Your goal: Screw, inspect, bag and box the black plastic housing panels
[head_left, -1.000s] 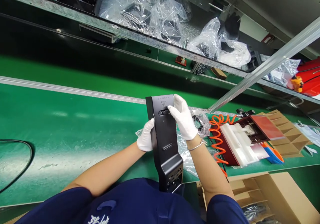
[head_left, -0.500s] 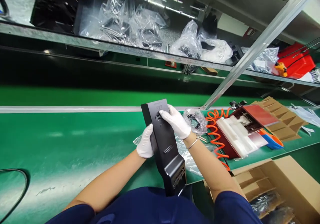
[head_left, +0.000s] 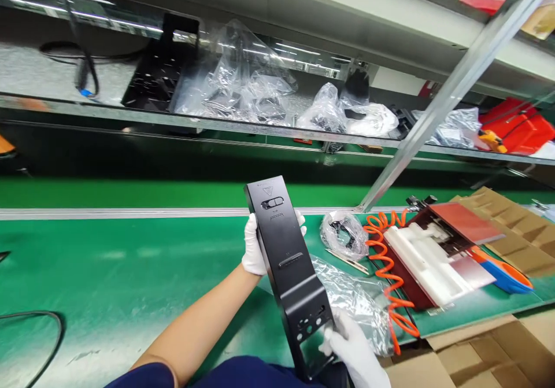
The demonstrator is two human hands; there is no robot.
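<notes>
A long black housing panel [head_left: 284, 243] with a step in it, a slotted upper end and a rectangular opening near its lower end is held up over the green bench. My left hand [head_left: 254, 246], in a white glove, grips it from behind near the top, with fingertips showing past its right edge. At the lower right edge, beside the opening, my gloved right hand [head_left: 349, 342] has its fingers bent around the rim. A clear plastic bag [head_left: 355, 295] lies under and to the right of the panel.
To the right are a bagged bundle of black parts [head_left: 344, 235], a coiled orange hose [head_left: 385, 261], a red-and-white fixture [head_left: 433, 261] and a blue-orange dish [head_left: 507, 275]. A cardboard box [head_left: 485, 347] stands lower right. A shelf edge [head_left: 217, 125] and slanted metal post [head_left: 451, 93] rise ahead.
My right hand has left the panel's upper end and gone down to its lower right edge. The left hand stays on the panel. The view has tilted upward.
</notes>
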